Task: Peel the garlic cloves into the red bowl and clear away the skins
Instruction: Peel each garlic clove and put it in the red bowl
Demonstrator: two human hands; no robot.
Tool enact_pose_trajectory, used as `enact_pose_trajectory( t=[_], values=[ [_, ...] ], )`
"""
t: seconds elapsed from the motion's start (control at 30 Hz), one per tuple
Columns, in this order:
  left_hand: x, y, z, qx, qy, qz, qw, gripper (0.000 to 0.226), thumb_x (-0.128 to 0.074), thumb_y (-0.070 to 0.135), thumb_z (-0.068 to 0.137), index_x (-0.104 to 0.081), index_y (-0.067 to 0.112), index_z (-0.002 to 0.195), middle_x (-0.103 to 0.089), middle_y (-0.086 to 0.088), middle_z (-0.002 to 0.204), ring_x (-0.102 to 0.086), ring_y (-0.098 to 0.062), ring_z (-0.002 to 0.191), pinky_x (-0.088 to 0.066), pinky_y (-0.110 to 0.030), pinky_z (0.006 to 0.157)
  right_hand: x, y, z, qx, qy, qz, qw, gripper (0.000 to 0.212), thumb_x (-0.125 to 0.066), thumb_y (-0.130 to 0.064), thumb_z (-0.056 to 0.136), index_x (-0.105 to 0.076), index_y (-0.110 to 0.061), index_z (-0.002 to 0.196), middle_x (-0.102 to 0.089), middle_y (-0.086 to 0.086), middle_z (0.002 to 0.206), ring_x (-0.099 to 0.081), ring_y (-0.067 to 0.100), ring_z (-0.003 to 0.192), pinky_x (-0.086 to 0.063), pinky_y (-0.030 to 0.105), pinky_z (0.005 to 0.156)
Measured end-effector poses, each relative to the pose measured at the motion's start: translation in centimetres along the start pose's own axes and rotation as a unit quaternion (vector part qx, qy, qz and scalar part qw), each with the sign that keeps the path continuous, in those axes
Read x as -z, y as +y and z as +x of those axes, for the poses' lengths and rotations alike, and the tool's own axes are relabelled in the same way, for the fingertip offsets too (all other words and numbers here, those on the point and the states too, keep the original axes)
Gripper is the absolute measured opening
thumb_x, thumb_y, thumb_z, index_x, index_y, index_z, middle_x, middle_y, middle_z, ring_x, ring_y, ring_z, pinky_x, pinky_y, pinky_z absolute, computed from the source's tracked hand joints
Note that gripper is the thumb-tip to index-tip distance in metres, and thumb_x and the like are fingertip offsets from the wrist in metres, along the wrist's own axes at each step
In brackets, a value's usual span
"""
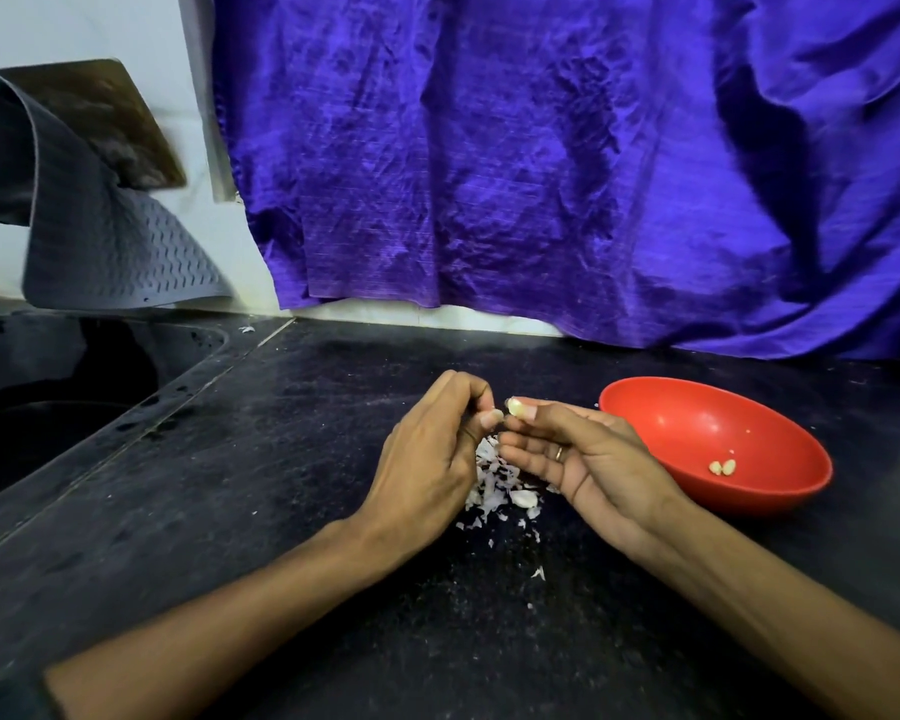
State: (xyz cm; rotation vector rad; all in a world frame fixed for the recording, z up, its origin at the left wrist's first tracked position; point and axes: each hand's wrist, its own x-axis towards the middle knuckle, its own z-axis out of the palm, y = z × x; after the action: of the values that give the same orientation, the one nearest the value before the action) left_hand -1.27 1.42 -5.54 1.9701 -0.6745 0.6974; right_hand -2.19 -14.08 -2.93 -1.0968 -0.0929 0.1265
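My right hand [578, 454] pinches a pale garlic clove [515, 406] between thumb and forefinger, above the dark counter. My left hand [432, 449] is curled just left of it, thumb and fingertips almost touching the clove; a thin bit of skin may be pinched there, too small to tell. Under both hands lies a heap of white garlic skins [500, 491], with one unpeeled clove [524, 497] in it. The red bowl [780, 491] stands to the right of my right hand and holds two peeled cloves [722, 466].
A black sink [63, 376] is sunk into the counter at the left. A grey ribbed mat [126, 252] hangs over the wall behind it. Purple cloth [541, 148] drapes down the back wall to the counter. Stray skin flakes [539, 573] lie nearer me.
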Motion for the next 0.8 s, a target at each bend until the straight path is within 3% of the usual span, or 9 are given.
enact_pose_trajectory(
  t=[0.13, 0.2, 0.37, 0.5, 0.63, 0.8],
  values=[
    [0.35, 0.01, 0.28, 0.034, 0.018, -0.027, 0.999, 0.013, -0.052, 0.020, 0.100, -0.048, 0.023, 0.088, -0.052, 0.007, 0.064, -0.049, -0.002, 0.045, -0.042, -0.023, 0.050, 0.12, -0.34, 0.06, 0.002, 0.001, 0.001, 1.000, 0.015, -0.060, 0.000, 0.085, -0.067, 0.008, 0.096, -0.070, 0.012, 0.076, -0.069, 0.018, 0.066, -0.059, 0.026, 0.062],
    [0.39, 0.03, 0.31, 0.052, 0.023, -0.039, 0.998, 0.011, -0.056, 0.018, 0.098, -0.050, 0.021, 0.089, -0.054, 0.007, 0.061, -0.049, -0.001, 0.042, -0.041, -0.019, 0.048, 0.11, -0.35, 0.04, -0.002, -0.005, 0.002, 1.000, 0.017, -0.057, 0.001, 0.087, -0.067, 0.009, 0.098, -0.071, 0.015, 0.078, -0.069, 0.018, 0.066, -0.058, 0.026, 0.061],
    [0.34, -0.09, 0.37, 0.065, 0.024, -0.083, 0.994, 0.019, -0.063, 0.008, 0.093, -0.055, 0.026, 0.092, -0.063, 0.009, 0.077, -0.053, -0.004, 0.046, -0.042, -0.015, 0.044, 0.12, -0.31, 0.10, -0.015, -0.023, -0.006, 1.000, 0.024, -0.061, -0.002, 0.078, -0.067, 0.007, 0.100, -0.071, 0.016, 0.081, -0.067, 0.016, 0.063, -0.058, 0.026, 0.058],
    [0.27, -0.34, 0.39, 0.066, 0.013, -0.068, 0.995, 0.017, -0.062, 0.008, 0.093, -0.064, 0.024, 0.093, -0.063, 0.022, 0.070, -0.055, -0.007, 0.045, -0.043, -0.016, 0.045, 0.27, -0.26, 0.22, -0.020, -0.035, -0.022, 0.999, 0.031, -0.065, -0.006, 0.071, -0.069, 0.004, 0.100, -0.069, 0.013, 0.082, -0.065, 0.014, 0.063, -0.058, 0.027, 0.059],
    [0.44, -0.37, 0.39, 0.064, 0.020, -0.052, 0.996, 0.014, -0.069, 0.018, 0.089, -0.065, 0.032, 0.087, -0.067, 0.015, 0.074, -0.056, -0.002, 0.048, -0.044, -0.018, 0.046, 0.53, -0.19, 0.40, -0.025, -0.042, -0.020, 0.999, 0.027, -0.063, -0.005, 0.076, -0.069, 0.004, 0.100, -0.068, 0.012, 0.083, -0.064, 0.012, 0.062, -0.057, 0.026, 0.056],
    [0.46, -0.06, 0.54, 0.055, 0.038, -0.082, 0.994, 0.007, -0.072, 0.020, 0.086, -0.068, 0.025, 0.085, -0.065, 0.016, 0.071, -0.055, -0.004, 0.047, -0.042, -0.016, 0.043, 0.62, -0.25, 0.49, -0.025, -0.038, -0.036, 0.998, 0.025, -0.062, -0.008, 0.076, -0.070, 0.003, 0.097, -0.067, 0.008, 0.077, -0.059, 0.009, 0.056, -0.054, 0.024, 0.051]
  ],
)
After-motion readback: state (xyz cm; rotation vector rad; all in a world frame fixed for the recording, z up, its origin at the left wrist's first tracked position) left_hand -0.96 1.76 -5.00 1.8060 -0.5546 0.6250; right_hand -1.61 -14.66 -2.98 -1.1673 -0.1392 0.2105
